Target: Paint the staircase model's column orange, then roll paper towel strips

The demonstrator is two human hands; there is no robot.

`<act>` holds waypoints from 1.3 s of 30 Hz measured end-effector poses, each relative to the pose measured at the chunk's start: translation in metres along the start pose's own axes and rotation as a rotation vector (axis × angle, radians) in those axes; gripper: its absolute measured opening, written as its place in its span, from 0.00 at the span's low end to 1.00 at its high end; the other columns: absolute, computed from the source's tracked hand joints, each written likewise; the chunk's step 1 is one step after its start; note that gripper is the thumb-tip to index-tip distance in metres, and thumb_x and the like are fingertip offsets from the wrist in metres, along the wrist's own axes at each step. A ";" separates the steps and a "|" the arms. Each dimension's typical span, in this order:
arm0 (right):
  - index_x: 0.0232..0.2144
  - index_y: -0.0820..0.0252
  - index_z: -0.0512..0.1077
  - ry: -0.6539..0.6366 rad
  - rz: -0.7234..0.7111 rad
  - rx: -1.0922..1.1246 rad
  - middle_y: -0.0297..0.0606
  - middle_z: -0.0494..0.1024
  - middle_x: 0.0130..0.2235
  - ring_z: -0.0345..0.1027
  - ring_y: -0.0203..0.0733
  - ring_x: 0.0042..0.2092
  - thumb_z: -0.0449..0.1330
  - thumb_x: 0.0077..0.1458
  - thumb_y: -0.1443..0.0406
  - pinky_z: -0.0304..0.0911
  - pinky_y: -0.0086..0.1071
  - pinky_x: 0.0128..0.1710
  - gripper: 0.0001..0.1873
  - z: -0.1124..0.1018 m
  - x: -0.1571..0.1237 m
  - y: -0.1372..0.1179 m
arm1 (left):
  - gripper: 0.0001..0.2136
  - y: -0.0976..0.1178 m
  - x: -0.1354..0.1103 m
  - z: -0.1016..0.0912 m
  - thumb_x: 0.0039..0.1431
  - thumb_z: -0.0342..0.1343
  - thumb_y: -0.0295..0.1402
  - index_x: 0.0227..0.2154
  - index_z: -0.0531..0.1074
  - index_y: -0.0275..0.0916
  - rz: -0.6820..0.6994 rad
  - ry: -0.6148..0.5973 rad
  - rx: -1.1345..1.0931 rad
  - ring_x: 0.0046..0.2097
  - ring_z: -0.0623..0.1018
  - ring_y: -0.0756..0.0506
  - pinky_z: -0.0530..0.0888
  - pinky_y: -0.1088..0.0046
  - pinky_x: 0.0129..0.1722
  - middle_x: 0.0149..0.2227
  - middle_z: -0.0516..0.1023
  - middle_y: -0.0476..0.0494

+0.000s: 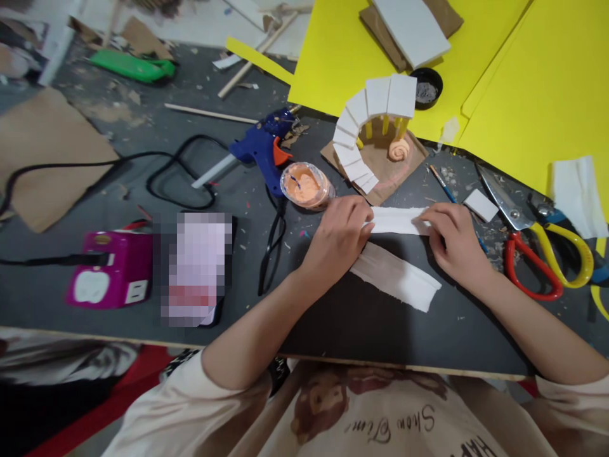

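Stretched between my two hands is a white strip (398, 221), perhaps tissue or thin cloth. My left hand (340, 231) pinches its left end with curled fingers. At the other end, the thumb and fingers of my right hand (454, 238) close on it. A second white strip (397, 276) lies on the dark table just below, partly in shadow. Beyond my hands stands a curved model stair of white steps (349, 124) on yellow posts, with a cardboard base (402, 171) and a peach-coloured spiral (398, 150). An open tub of peach paste (308, 185) sits beside my left hand.
A blue glue gun (259, 149) with a trailing cord lies left of the tub. A phone (200, 270) and a magenta box (111, 270) are further left. Large scissors (528, 238) lie right of my right hand. Yellow sheets (514, 127) cover the back right.
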State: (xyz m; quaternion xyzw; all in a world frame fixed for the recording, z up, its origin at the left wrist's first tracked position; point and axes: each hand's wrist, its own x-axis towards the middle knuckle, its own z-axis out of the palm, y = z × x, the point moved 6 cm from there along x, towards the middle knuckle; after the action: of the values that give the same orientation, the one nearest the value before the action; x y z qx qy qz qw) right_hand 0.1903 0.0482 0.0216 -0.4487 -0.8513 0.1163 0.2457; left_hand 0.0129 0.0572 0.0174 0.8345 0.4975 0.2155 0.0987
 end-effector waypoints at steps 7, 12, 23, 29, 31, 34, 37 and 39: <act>0.41 0.57 0.70 -0.095 -0.089 -0.044 0.41 0.77 0.41 0.65 0.46 0.44 0.50 0.58 0.74 0.60 0.41 0.45 0.13 0.005 -0.003 -0.006 | 0.13 0.013 -0.004 0.004 0.59 0.42 0.19 0.38 0.70 0.39 0.234 -0.114 -0.067 0.41 0.73 0.46 0.70 0.69 0.42 0.38 0.77 0.44; 0.37 0.59 0.70 -0.071 -0.082 -0.077 0.41 0.77 0.38 0.67 0.45 0.41 0.55 0.60 0.66 0.61 0.39 0.43 0.05 0.003 0.002 -0.006 | 0.08 0.012 -0.002 0.001 0.60 0.48 0.25 0.37 0.71 0.37 0.192 -0.092 -0.066 0.42 0.74 0.44 0.70 0.68 0.42 0.39 0.78 0.42; 0.34 0.58 0.69 -0.043 0.002 -0.086 0.41 0.76 0.34 0.66 0.44 0.38 0.52 0.62 0.65 0.60 0.38 0.38 0.07 0.003 0.006 -0.001 | 0.07 0.005 0.001 0.002 0.64 0.49 0.31 0.32 0.72 0.39 0.062 -0.102 0.055 0.36 0.72 0.44 0.67 0.68 0.35 0.33 0.76 0.45; 0.32 0.57 0.68 -0.037 0.066 -0.052 0.39 0.73 0.33 0.64 0.45 0.37 0.53 0.62 0.62 0.59 0.39 0.38 0.07 0.000 0.006 0.004 | 0.12 -0.001 0.001 0.001 0.66 0.46 0.37 0.29 0.68 0.39 -0.006 -0.045 0.103 0.33 0.69 0.44 0.64 0.67 0.34 0.30 0.73 0.45; 0.30 0.57 0.68 -0.020 0.104 -0.041 0.39 0.72 0.31 0.62 0.44 0.36 0.53 0.62 0.62 0.58 0.38 0.37 0.09 -0.002 0.006 0.008 | 0.12 -0.002 0.000 0.001 0.66 0.45 0.38 0.30 0.67 0.39 -0.015 -0.032 0.123 0.34 0.69 0.44 0.64 0.67 0.34 0.31 0.72 0.45; 0.27 0.57 0.66 -0.005 0.154 -0.037 0.37 0.70 0.29 0.61 0.43 0.34 0.54 0.61 0.61 0.57 0.38 0.36 0.11 -0.003 0.006 0.013 | 0.11 -0.004 0.000 0.002 0.66 0.45 0.37 0.30 0.66 0.39 -0.037 -0.033 0.146 0.34 0.68 0.43 0.64 0.67 0.35 0.31 0.72 0.44; 0.26 0.57 0.65 -0.006 0.173 -0.040 0.37 0.68 0.28 0.60 0.43 0.34 0.54 0.61 0.61 0.57 0.38 0.36 0.12 -0.003 0.005 0.016 | 0.11 -0.005 -0.001 0.004 0.67 0.43 0.35 0.29 0.65 0.39 -0.068 -0.039 0.153 0.35 0.68 0.43 0.63 0.66 0.36 0.31 0.71 0.43; 0.26 0.57 0.65 -0.006 0.176 -0.036 0.37 0.68 0.28 0.60 0.43 0.33 0.54 0.61 0.60 0.56 0.38 0.36 0.12 -0.003 0.005 0.017 | 0.12 -0.006 0.000 0.004 0.67 0.43 0.34 0.29 0.65 0.39 -0.082 -0.032 0.154 0.35 0.67 0.43 0.63 0.66 0.36 0.31 0.70 0.44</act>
State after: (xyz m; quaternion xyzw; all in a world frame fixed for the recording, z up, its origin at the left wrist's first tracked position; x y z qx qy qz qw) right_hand 0.2010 0.0620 0.0186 -0.5257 -0.8114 0.1233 0.2238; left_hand 0.0099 0.0600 0.0111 0.8220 0.5445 0.1589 0.0511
